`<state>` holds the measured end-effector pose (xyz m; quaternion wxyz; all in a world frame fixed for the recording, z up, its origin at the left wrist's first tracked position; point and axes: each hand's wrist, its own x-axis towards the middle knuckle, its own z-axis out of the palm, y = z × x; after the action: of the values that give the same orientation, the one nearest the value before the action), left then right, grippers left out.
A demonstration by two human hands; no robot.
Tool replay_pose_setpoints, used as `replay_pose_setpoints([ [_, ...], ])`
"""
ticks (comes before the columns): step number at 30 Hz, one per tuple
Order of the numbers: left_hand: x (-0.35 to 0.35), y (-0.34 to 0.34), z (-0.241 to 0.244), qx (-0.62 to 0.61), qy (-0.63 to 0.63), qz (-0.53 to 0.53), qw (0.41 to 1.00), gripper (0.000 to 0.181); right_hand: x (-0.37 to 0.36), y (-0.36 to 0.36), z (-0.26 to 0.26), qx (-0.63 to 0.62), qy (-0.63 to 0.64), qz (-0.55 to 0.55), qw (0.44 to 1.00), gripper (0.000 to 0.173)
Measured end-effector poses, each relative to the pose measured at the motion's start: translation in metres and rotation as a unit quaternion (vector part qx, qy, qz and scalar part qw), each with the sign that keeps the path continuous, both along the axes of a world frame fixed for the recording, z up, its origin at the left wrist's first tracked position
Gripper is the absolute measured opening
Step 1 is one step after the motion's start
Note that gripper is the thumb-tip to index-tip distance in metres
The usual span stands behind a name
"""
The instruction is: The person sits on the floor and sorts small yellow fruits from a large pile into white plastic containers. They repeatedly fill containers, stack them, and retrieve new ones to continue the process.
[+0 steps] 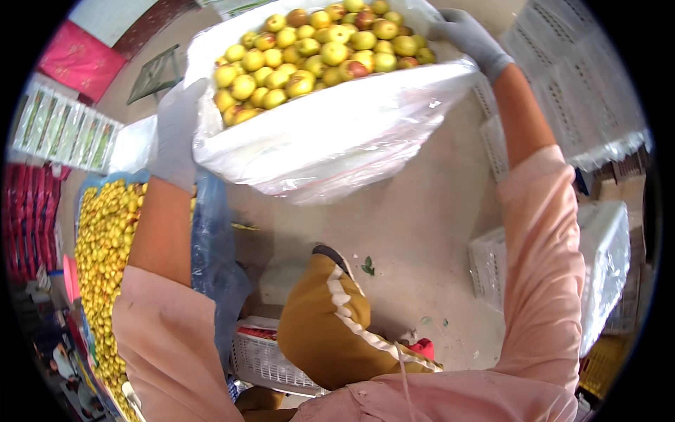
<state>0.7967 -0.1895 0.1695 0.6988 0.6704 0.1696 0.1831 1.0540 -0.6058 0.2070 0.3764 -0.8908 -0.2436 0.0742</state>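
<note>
Between my hands is a white box [337,121] lined with clear plastic film, with part of the film hanging over its near side. Yellow-green fruit [316,53] with reddish patches, like jujubes, fill it. My left hand [176,129], in a pale grey glove, grips the box's left end. My right hand [469,39], gloved alike, holds the top right corner, its fingertips hidden at the rim. The box appears held up off the floor, tilted with its right end farther away.
At left, a long heap of fruit [103,253] lies on a blue plastic sheet [211,232]. White plastic crates [564,89] are stacked at right. A folding stool [153,76] stands at the back left. Near my legs is a white basket [269,358]; leaves [368,265] lie on the floor.
</note>
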Motion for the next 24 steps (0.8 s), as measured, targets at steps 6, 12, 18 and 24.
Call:
replay_pose_setpoints([
  [6,-0.058,-0.051,-0.02,-0.11,-0.066,0.053,0.99,0.053,-0.057,-0.039,0.001,0.188,-0.062,-0.092,0.976,0.055],
  [12,-0.278,-0.104,-0.061,-0.106,0.102,0.099,0.984,0.03,-0.155,-0.269,0.0,-0.223,-0.374,-0.317,0.843,0.075],
  [18,-0.437,-0.133,-0.178,-0.057,0.209,0.04,0.975,0.034,-0.131,-0.62,0.002,-0.11,-0.046,-0.463,0.878,0.055],
  [24,-0.504,-0.198,-0.144,-0.099,0.224,0.047,0.968,0.04,-0.128,-0.606,-0.065,0.059,-0.057,-0.494,0.866,0.021],
])
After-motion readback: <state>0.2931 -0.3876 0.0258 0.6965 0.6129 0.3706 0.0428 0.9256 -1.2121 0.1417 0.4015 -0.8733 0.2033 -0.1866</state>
